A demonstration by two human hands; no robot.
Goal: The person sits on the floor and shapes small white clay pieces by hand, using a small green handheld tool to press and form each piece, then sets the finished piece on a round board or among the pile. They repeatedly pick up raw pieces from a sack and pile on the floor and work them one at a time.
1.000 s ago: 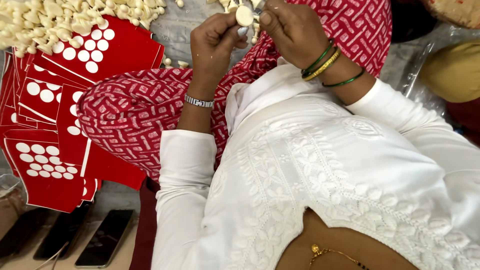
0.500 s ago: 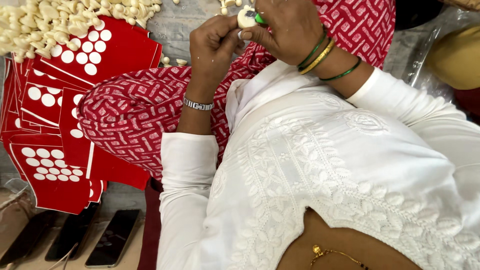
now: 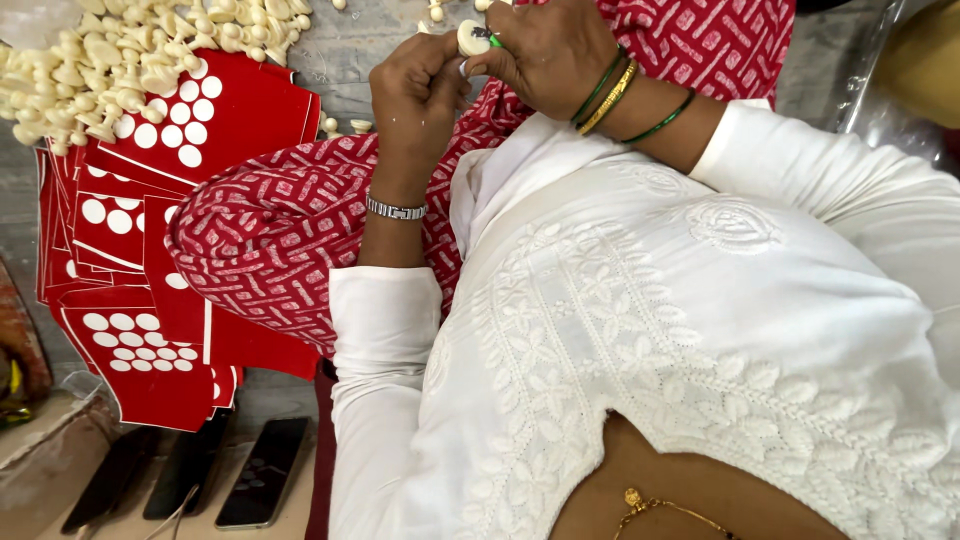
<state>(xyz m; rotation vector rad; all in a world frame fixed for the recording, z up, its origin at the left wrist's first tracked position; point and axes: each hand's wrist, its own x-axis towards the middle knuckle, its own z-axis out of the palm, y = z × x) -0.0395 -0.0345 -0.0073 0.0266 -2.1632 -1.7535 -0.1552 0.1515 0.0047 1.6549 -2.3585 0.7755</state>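
- Left hand (image 3: pixel 415 90): raised at the top of the view, fingertips pressed against a small cream disc (image 3: pixel 472 37); a metal link bracelet (image 3: pixel 396 209) circles the wrist.
- Right hand (image 3: pixel 555 50): meets the left from the other side, thumb and fingers pinching the same disc, with a small green piece (image 3: pixel 495 41) showing at the contact point; what that piece is cannot be told.
- Cream disc: round, smooth, matte, held between both hands above the lap, clear of the floor.
- Bangles (image 3: pixel 610 92): green and gold rings on the right wrist.
- Red printed cloth (image 3: pixel 270 220): patterned fabric over the knee, directly beneath the hands.
- White embroidered tunic (image 3: pixel 650 330): raised floral stitching; it fills the lower right and hides the floor there.
- Red cards (image 3: pixel 130 290): flat sheets bearing rows of white dots, overlapping in a loose stack to the left.
- Pile of cream pieces (image 3: pixel 120 60): small mushroom-like shapes heaped at the upper left, partly on the cards.
- Phones (image 3: pixel 262 472): dark slabs lying side by side at the lower left.
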